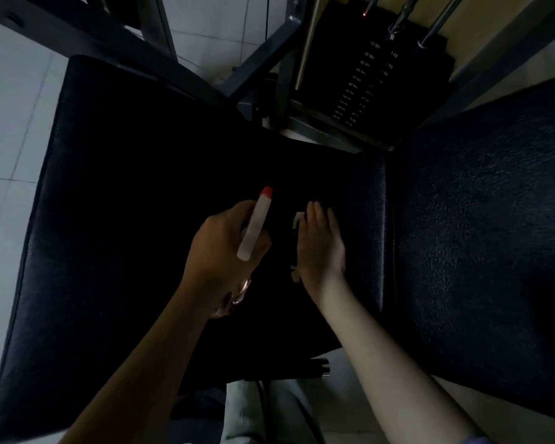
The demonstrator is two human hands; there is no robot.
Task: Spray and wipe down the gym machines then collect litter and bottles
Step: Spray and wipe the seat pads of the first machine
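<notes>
I have the left hand (225,248) curled round the neck of the spray bottle (255,225), held above the dark pad (125,203), roughly over its middle and just beside the right hand (321,245). That hand lies flat on the pad with its fingers straight and pressed together; pale scraps (297,219) peek out along its thumb side, which I take for a wiping cloth, though the light is too poor to be sure. My read is that I am early in the job, spraying and wiping this one pad. Whether the pad is wet I cannot tell. The second pad (478,235) to the right and the frame by the weight stack (372,75) are, I judge, yet to be done, and all the litter and bottle collecting is left. The sprayer head's long axis runs away from me, tipped slightly right, with its red nozzle (266,192) aimed forward over the pad toward the stack; the clear body sits lower, near my wrist.
</notes>
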